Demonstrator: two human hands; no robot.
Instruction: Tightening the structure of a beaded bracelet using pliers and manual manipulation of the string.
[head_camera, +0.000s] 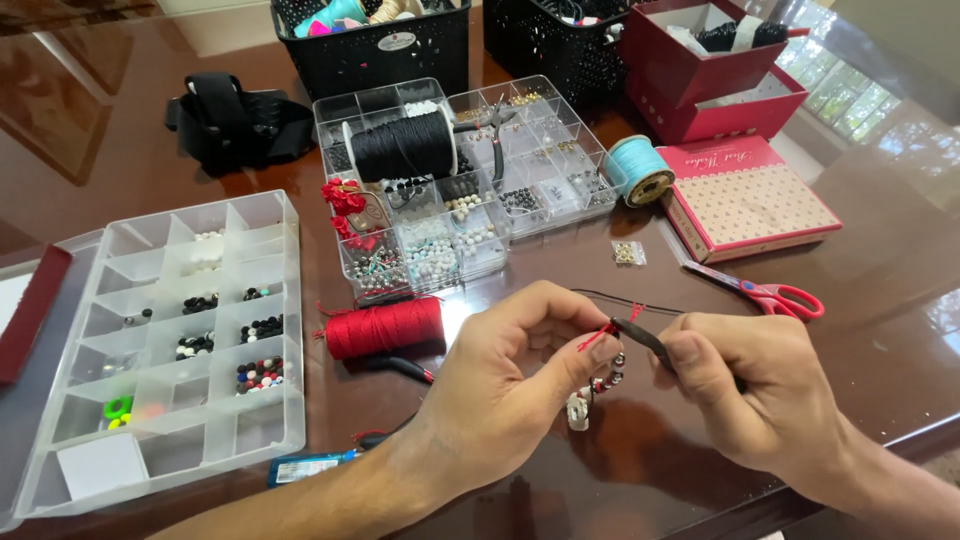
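Both hands meet low over the glossy brown worktop (700, 480), just in front of the red thread spool (385, 327), which I'll use as reference. Left hand (500, 385) is pinched shut on a red cord (598, 336) at thumb and forefinger; right hand (760, 385) is clamped on a thin black tool (640, 338) whose tip touches that cord. A short strand of beads (612, 372) hangs under the pinch point, white piece at its bottom end (can't tell what the piece is). A black cord (610, 297) runs away from the hands toward the rear. Near-left of the spool: small blue packet (305, 467) on the worktop edge. Left of the spool: clear compartment tray (165, 350), mostly empty cells, some with black, white and mixed beads, one with green rings. Right of the spool, past the hands: red-handled scissors (765, 294). Just behind the spool: second clear bead organiser (470, 190) with a black thread spool (403, 146) and pliers (490, 135) lying on it, red tassels on its left edge. Behind-right: light blue thread spool (637, 170), then a flat pink patterned box (748, 197). Far behind: two black baskets (375, 45), open red box (715, 65), black strap (235, 125) far-left.
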